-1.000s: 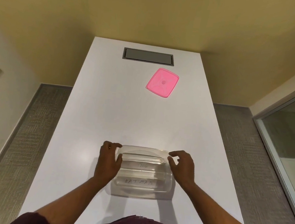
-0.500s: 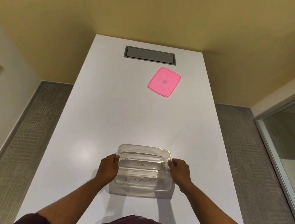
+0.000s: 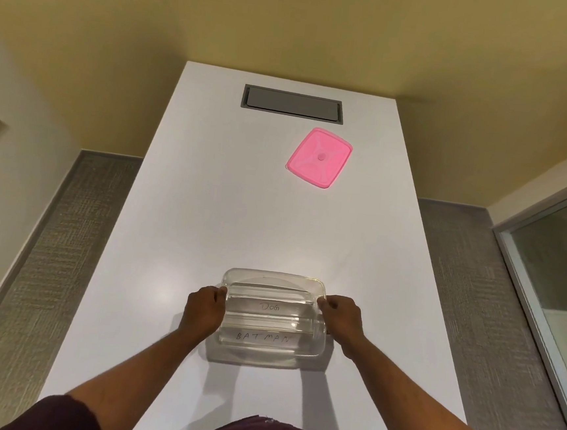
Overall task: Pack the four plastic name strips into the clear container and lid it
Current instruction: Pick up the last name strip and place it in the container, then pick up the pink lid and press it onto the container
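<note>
Both hands, left hand (image 3: pixel 202 314) and right hand (image 3: pixel 341 319), grip clamped on the clear container (image 3: pixel 274 279) holding the name strips (image 3: pixel 269 307). Lidding comes next: the pink lid (image 3: pixel 318 157) lies well beyond the grip, rightward on the counter (image 3: pixel 241 211).

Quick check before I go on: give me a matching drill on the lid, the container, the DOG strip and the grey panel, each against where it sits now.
Things:
1. pink lid
2. clear container
3. DOG strip
4. grey panel

Places:
A. inside the container
B. set into the table at its far end
C. near edge, between the left hand and right hand
D. lying loose on the far right of the table

Pairs: 1-D, 2-C, 3-A, 4-B
</note>
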Available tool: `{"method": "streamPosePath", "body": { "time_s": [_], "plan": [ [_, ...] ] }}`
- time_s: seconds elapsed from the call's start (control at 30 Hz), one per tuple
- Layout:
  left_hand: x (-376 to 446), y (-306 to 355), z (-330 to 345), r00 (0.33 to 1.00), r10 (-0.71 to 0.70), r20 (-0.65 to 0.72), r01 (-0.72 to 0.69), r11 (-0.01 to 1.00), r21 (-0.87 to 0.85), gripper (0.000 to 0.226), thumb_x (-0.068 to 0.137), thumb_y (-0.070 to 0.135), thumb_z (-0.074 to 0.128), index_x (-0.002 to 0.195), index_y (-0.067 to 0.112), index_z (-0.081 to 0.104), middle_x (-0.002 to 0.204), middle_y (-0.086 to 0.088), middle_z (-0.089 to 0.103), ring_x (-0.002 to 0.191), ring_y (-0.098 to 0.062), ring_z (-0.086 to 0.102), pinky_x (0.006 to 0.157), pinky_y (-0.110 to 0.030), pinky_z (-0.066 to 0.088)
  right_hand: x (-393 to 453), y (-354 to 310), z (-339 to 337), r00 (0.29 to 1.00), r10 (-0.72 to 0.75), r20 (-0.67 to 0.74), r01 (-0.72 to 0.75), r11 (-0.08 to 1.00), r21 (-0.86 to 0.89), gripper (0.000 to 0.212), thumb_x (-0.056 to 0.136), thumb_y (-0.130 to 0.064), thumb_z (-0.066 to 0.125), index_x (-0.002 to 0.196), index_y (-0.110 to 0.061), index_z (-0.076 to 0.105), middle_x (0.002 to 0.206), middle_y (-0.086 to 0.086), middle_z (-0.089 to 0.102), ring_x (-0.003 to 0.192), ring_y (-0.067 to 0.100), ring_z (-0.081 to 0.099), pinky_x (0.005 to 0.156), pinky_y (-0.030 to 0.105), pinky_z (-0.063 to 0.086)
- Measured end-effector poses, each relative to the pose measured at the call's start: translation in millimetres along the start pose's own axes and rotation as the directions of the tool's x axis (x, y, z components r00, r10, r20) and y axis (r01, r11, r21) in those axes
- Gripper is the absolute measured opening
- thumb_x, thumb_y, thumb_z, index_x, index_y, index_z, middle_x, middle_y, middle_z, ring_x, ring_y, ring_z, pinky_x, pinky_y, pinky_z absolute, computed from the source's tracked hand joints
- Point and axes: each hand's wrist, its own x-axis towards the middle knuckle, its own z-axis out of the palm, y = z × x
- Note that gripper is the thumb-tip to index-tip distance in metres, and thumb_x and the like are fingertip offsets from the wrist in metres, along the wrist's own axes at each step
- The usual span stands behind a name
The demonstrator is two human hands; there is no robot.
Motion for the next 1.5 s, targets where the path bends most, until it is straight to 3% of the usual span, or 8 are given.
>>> {"method": "streamPosePath", "body": {
  "time_s": [0.13, 0.33, 0.57, 0.73, 0.97, 1.13, 1.33, 1.5],
  "plan": [
    [14, 2, -6, 0.991, -0.115, -0.068, 0.114, 0.993, -0.031, 0.055, 0.101, 0.047, 0.038, 0.061, 0.012, 0.051, 0.065, -0.009, 0.059, 0.072, -0.033, 0.057, 0.065, -0.035, 0.038, 10, -3, -11, 1.000, 0.020, -0.011, -0.020, 1.000, -0.018, 0.063, 0.088, -0.065, 0.055, 0.059, -0.009, 0.047, 0.058, 0.005, 0.051, 0.059, 0.025, 0.058, 0.064, 0.036, 0.048],
    [69, 28, -18, 0.985, -0.119, -0.122, 0.110, 0.991, -0.081, 0.044, 0.101, 0.042, 0.040, 0.072, 0.011, 0.052, 0.078, -0.014, 0.066, 0.085, -0.038, 0.063, 0.071, -0.033, 0.040, 70, -44, -33, 0.998, 0.050, -0.043, -0.042, 0.984, 0.171, 0.046, 0.095, -0.052, 0.062, 0.084, -0.009, 0.075, 0.086, 0.006, 0.079, 0.088, 0.034, 0.076, 0.086, 0.053, 0.062],
    [163, 99, -18, 0.995, -0.100, -0.026, 0.093, 0.976, -0.198, 0.045, 0.101, 0.034, 0.043, 0.090, -0.002, 0.068, 0.097, -0.016, 0.073, 0.099, -0.035, 0.064, 0.090, -0.040, 0.048, 178, -122, -57, 1.000, 0.017, -0.022, -0.012, 0.972, 0.235, 0.032, 0.094, -0.033, 0.068, 0.093, -0.001, 0.073, 0.105, 0.021, 0.076, 0.079, 0.024, 0.069, 0.084, 0.051, 0.061],
    [237, 160, 0, 0.999, -0.018, 0.028, 0.023, 0.977, -0.212, 0.038, 0.100, 0.034, 0.047, 0.095, 0.003, 0.069, 0.102, -0.012, 0.072, 0.105, -0.033, 0.061, 0.088, -0.035, 0.045, 255, -173, -74, 0.990, -0.121, 0.066, 0.124, 0.992, -0.030, 0.018, 0.092, -0.039, 0.065, 0.088, -0.021, 0.066, 0.087, 0.000, 0.067, 0.079, 0.021, 0.060, 0.092, 0.042, 0.055],
    [331, 224, 21, 0.998, 0.049, 0.040, -0.037, 0.964, -0.264, 0.043, 0.100, 0.037, 0.050, 0.128, 0.007, 0.059, 0.136, -0.011, 0.061, 0.128, -0.029, 0.054, 0.109, -0.037, 0.041, 355, -197, -74, 1.000, 0.016, 0.017, -0.018, 0.994, 0.112, 0.057, 0.093, -0.042, 0.068, 0.139, -0.012, 0.051, 0.120, 0.015, 0.065, 0.085, 0.028, 0.062, 0.070, 0.038, 0.052],
    [379, 241, 37, 0.990, -0.022, 0.140, 0.053, 0.972, -0.228, 0.054, 0.098, 0.046, 0.047, 0.137, 0.008, 0.051, 0.144, -0.012, 0.054, 0.131, -0.031, 0.050, 0.107, -0.038, 0.039, 386, -187, -49, 0.991, 0.068, -0.116, -0.038, 0.970, 0.240, 0.029, 0.089, -0.035, 0.070, 0.089, -0.009, 0.058, 0.083, 0.006, 0.059, 0.074, 0.027, 0.059, 0.081, 0.049, 0.060],
    [382, 245, 55, 0.989, -0.056, 0.137, 0.096, 0.946, -0.310, 0.054, 0.095, 0.045, 0.051, 0.124, 0.001, 0.058, 0.132, -0.021, 0.060, 0.119, -0.040, 0.057, 0.101, -0.046, 0.045, 384, -161, -35, 0.988, 0.022, -0.154, 0.025, 0.953, 0.301, 0.022, 0.083, -0.008, 0.068, 0.103, -0.016, 0.073, 0.100, 0.011, 0.075, 0.082, 0.026, 0.066, 0.086, 0.047, 0.060],
    [361, 241, 43, 0.972, -0.127, 0.198, 0.200, 0.888, -0.415, 0.052, 0.094, 0.046, 0.054, 0.107, -0.004, 0.063, 0.108, -0.027, 0.069, 0.101, -0.045, 0.066, 0.091, -0.048, 0.053, 367, -155, -44, 0.995, 0.086, -0.040, -0.056, 0.877, 0.477, 0.026, 0.082, 0.013, 0.055, 0.094, -0.003, 0.072, 0.089, 0.014, 0.069, 0.072, 0.027, 0.064, 0.068, 0.042, 0.064]
  ]
}}
